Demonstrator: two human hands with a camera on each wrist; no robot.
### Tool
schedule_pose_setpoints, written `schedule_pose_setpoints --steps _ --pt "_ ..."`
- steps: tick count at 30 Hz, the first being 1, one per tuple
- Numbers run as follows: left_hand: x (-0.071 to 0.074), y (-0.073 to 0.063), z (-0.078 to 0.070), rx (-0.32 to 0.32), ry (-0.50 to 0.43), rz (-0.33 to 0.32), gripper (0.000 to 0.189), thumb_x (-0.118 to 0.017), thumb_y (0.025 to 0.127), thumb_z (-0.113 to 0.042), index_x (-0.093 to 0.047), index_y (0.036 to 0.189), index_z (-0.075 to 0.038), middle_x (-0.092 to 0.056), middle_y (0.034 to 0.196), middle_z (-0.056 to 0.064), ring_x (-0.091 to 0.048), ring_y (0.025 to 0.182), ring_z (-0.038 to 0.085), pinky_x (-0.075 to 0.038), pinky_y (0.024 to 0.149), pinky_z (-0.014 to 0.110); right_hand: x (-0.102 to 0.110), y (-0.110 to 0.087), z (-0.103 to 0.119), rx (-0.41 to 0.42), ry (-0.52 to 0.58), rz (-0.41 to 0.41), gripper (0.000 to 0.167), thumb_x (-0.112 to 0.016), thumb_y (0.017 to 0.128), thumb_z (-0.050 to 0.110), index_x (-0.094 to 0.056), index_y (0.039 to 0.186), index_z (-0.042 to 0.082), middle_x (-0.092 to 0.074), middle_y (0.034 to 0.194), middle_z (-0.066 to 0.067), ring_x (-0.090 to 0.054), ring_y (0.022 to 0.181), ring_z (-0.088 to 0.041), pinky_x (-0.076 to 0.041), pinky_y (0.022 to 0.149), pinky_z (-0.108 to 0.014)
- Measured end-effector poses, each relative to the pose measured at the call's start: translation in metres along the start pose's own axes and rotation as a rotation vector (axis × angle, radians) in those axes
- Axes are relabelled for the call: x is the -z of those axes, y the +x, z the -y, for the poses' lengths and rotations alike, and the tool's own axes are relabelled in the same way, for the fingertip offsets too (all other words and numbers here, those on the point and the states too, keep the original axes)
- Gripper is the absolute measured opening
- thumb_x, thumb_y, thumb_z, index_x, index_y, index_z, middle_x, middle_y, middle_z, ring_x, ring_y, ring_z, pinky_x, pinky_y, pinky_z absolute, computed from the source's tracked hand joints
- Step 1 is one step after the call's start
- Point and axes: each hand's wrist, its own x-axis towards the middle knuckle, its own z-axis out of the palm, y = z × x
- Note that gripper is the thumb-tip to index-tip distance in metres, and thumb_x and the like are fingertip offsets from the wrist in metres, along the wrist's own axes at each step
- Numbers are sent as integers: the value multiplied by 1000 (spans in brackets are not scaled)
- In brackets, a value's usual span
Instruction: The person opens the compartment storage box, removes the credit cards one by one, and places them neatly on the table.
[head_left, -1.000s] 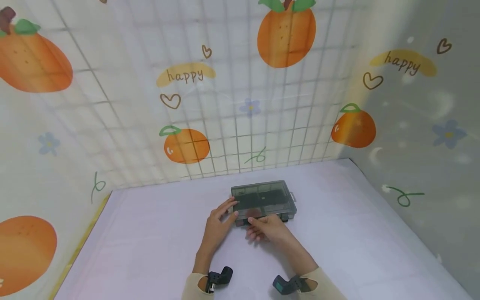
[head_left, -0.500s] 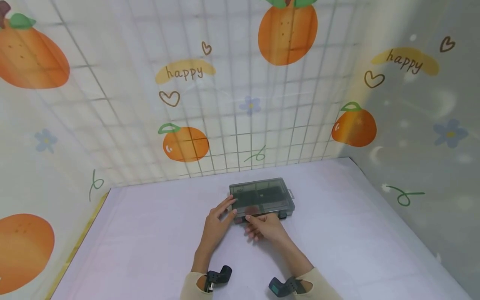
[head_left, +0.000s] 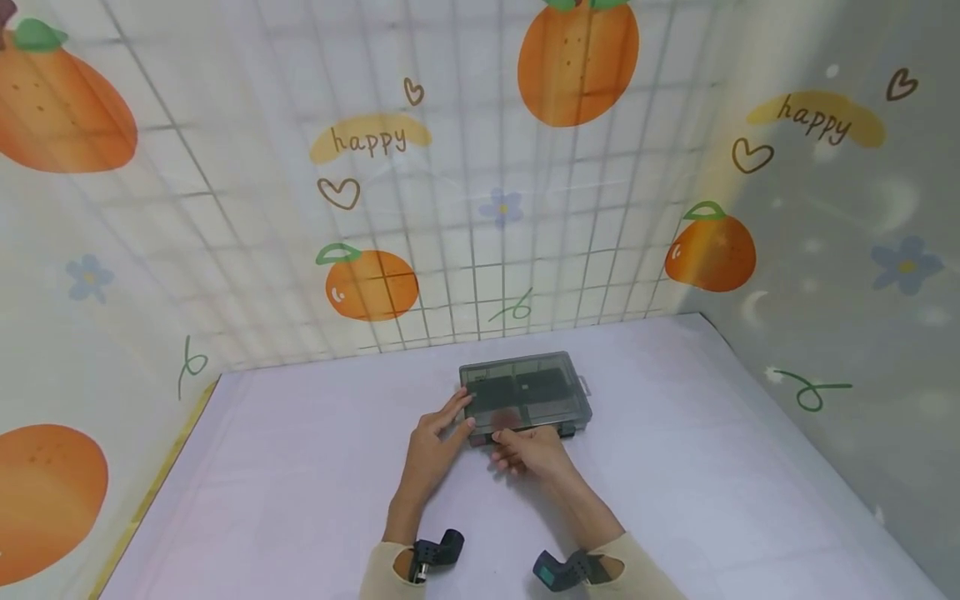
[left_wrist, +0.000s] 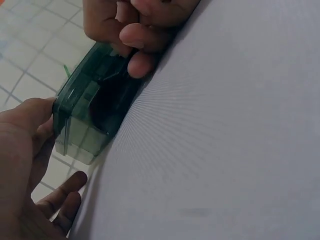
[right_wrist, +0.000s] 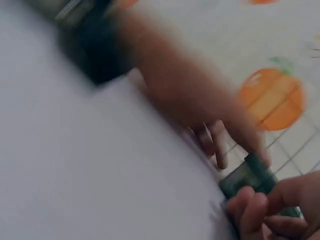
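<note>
Backdrop (head_left: 442,208): fruit-printed, behind white table (head_left: 315,475)
Box (head_left: 532,390): closed
Left hand (head_left: 435,446): spread, touching box end
Right hand (head_left: 536,454): curled at front; pinch unclear

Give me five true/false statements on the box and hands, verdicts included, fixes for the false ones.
1. The see-through dark box rests on the pale tabletop. True.
2. The left hand is at the left end of the box. True.
3. The right hand is at the far edge of the box, by the wall. False: it is at the near edge, on the person's side.
4. The box's lid stands wide open. False: it lies closed over the box.
5. The backdrop has oranges printed on it. True.
</note>
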Motion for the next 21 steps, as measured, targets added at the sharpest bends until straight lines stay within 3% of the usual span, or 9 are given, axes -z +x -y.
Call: schedule_pose_setpoints --steps 5,8,13,21 --pt "3 -1 -1 28 17 2 44 -65 97 -41 -62 139 -26 -48 148 -18 -49 130 25 -35 109 55 0 -2 -4 94 -119 45 19 -62 94 2 -71 102 -12 -74 77 -15 -69 57 -17 -55 52 -26" --pt "4 -2 -1 51 15 9 44 -64 98 -41 -61 139 -27 -47 149 -19 -48 130 24 -34 109 55 3 -2 -5 171 -239 50 14 -66 93 4 -72 97 -8 -73 73 -11 -68 56 -18 -54 51 -28" --pt "2 -3 0 63 -3 25 44 -63 99 -41 -60 140 -28 -46 149 -20 -48 129 21 -35 108 54 12 -3 -7 287 -470 -8 10 -71 92 12 -75 85 5 -68 64 1 -64 53 -13 -51 47 -28" --pt "0 0 -1 56 -28 36 40 -62 101 -33 -59 141 -28 -45 149 -21 -48 126 19 -35 108 54 50 -10 4 434 -650 4 9 -72 94 16 -77 100 11 -68 73 10 -61 61 -6 -50 55 -25"
